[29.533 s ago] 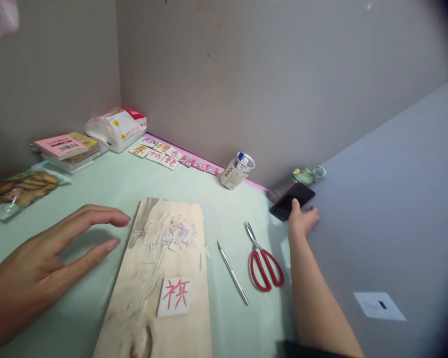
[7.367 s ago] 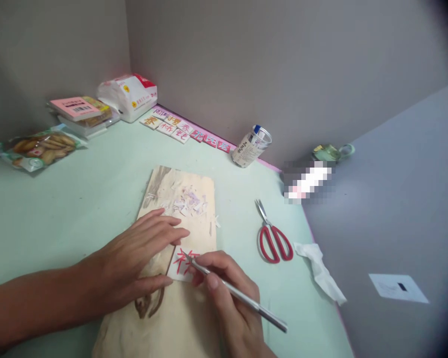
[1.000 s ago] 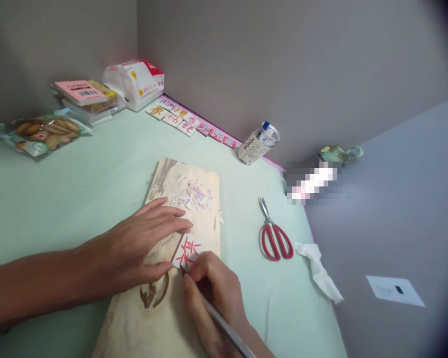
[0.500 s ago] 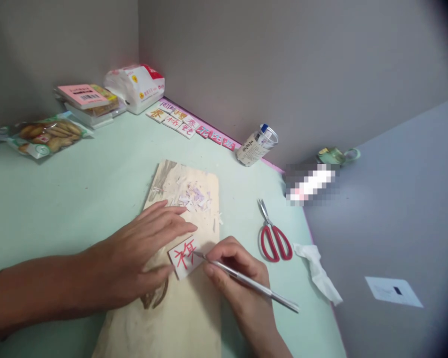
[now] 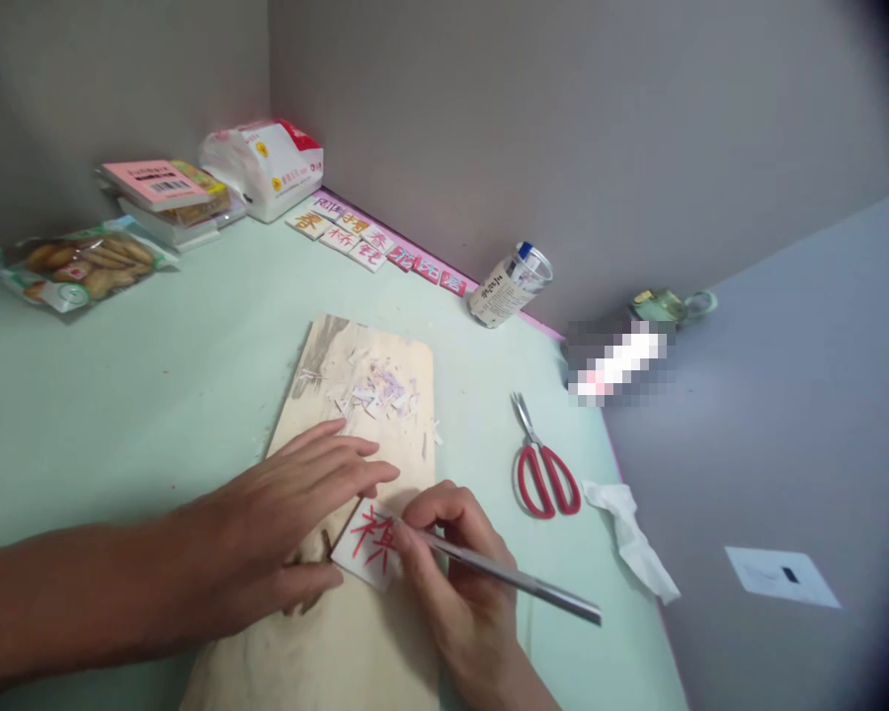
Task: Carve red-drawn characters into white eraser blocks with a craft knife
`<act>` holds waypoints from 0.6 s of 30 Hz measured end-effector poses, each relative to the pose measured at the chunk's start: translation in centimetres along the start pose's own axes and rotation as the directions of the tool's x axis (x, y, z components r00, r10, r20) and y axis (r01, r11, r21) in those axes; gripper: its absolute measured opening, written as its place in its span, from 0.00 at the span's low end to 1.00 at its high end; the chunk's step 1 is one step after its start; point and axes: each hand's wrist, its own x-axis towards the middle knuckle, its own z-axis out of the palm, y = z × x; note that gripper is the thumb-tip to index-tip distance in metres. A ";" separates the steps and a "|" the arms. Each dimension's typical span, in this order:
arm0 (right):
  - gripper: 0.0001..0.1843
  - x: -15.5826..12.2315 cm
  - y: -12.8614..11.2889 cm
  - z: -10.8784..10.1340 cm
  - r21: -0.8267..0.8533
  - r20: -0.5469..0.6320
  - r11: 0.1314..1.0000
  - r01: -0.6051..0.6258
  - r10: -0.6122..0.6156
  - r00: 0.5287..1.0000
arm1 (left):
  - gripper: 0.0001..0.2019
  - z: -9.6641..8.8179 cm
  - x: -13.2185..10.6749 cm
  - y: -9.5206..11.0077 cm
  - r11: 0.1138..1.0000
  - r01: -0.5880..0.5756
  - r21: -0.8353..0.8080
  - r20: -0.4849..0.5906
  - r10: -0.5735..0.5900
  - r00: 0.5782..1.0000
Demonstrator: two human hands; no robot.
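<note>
A wooden board (image 5: 385, 632) lies on the pale green table (image 5: 155, 375). On it sits a small white paper square with a red character (image 5: 370, 545). My left hand (image 5: 282, 523) lies flat with fingers spread, pressing the square's left edge against the board. My right hand (image 5: 451, 573) is closed in a pen grip round a thin metal craft knife (image 5: 511, 581), its tip on the square's upper right part. Paper scraps (image 5: 374, 387) lie on the board's far end.
Red-handled scissors (image 5: 544, 469) and a crumpled tissue (image 5: 629, 538) lie right of the board. A small jar (image 5: 510, 284) and a row of lettered squares (image 5: 374, 247) sit by the wall. Snack packs (image 5: 74, 265), boxes (image 5: 167, 190) and a tissue pack (image 5: 263, 166) fill the far left.
The paper square has turned and slid slightly nearer me under my left hand. My right hand with the knife shifted nearer too, its tip staying on the square.
</note>
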 end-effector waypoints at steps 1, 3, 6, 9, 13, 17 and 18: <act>0.09 0.0 0.1 0.1 -0.030 -0.007 0.999 0.033 -0.033 0.999 | 0.41 0.2 -0.2 -0.1 1.000 0.004 -0.008 -0.009 -0.004 1.000; 0.10 0.0 0.1 0.3 -0.077 0.014 0.993 0.088 -0.087 0.996 | 0.40 0.4 -0.4 -0.3 0.999 0.006 -0.038 -0.012 -0.007 1.000; 0.10 0.2 0.0 0.3 -0.106 0.073 0.988 0.108 -0.101 0.992 | 0.38 0.6 -0.6 -0.6 0.997 0.012 -0.073 -0.009 -0.012 1.000; 0.10 0.3 -0.1 0.2 -0.112 0.090 0.988 0.102 -0.092 0.992 | 0.38 0.7 -0.7 -0.8 0.996 0.021 -0.084 -0.008 -0.022 1.000; 0.10 0.4 0.0 0.2 -0.139 0.105 0.985 0.099 -0.085 0.991 | 0.38 0.8 -0.7 -0.8 0.995 0.035 -0.093 0.011 -0.034 0.999; 0.10 0.4 0.0 0.3 -0.170 0.111 0.979 0.112 -0.094 0.989 | 0.35 0.8 -0.5 -0.7 0.995 0.013 -0.096 -0.019 -0.015 1.000; 0.10 0.4 0.1 0.4 -0.174 0.119 0.978 0.118 -0.098 0.988 | 0.35 0.8 -0.5 -0.7 0.995 0.002 -0.100 -0.034 -0.006 0.999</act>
